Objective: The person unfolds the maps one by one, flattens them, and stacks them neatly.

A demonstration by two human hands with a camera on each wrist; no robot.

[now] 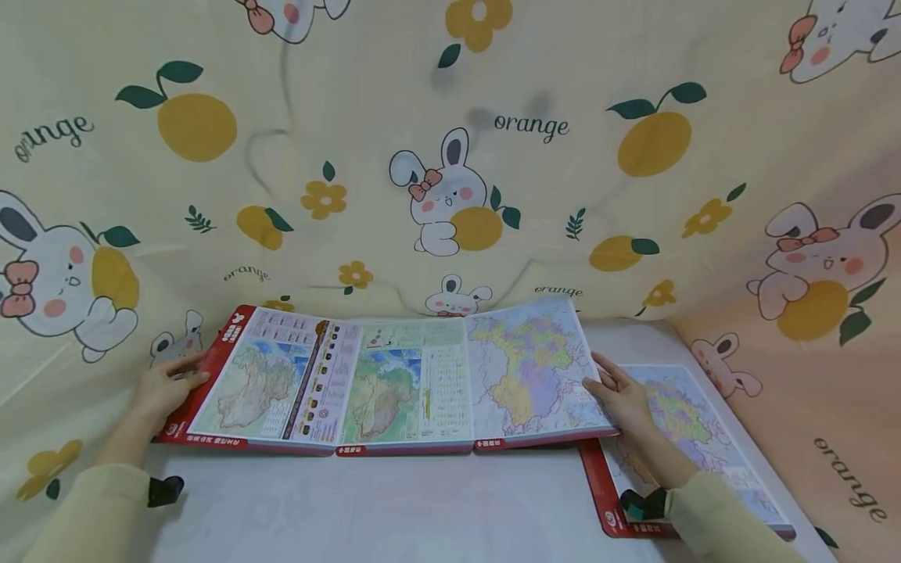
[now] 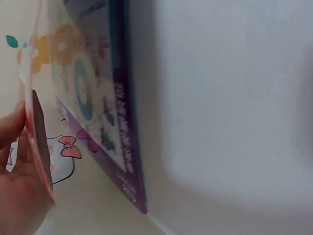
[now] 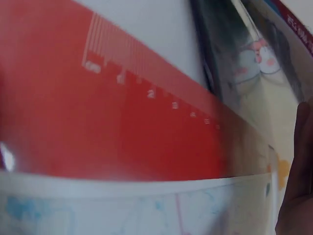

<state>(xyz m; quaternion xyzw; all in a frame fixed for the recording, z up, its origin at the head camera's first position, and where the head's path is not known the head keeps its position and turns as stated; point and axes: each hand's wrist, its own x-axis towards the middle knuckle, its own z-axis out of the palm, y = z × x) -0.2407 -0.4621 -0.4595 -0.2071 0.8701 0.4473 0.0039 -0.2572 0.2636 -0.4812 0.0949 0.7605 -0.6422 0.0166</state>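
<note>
1. Cream cloth [image 1: 366, 94] printed with rabbits and oranges hangs behind and beside a white bench [image 1: 380, 500]; it meets the bench close to the work, so a panel lifted or pushed too far could catch in it.

2. Spread out on the far middle of the bench is a three-panel fold-out China map [image 1: 446, 383] with red borders. Its right panel tilts up, and the left edge also looks raised, so the folds probably carry some strain; an uneven pull could crease or tear them.

3. At the left edge, the left hand [image 1: 160, 389] has its fingers pinching the red border, thumb on one face and fingertips on the other. Should that pinch slip, the left panel would likely drop or swing shut.

4. At the right edge, the right hand [image 1: 622, 399] grasps the right panel between thumb and fingers. Loosening it alone would probably skew the whole strip.

5. A second map [image 1: 679, 414] lies on the right of the bench, partly under that panel. Its overlapped corner could snag if the panel is dragged across.

6. Above this second map passes the right forearm, with a black wrist camera [image 1: 644, 504]; whether they touch I cannot tell. A low sweep might shove it toward the bench's right edge, which is near.
</note>
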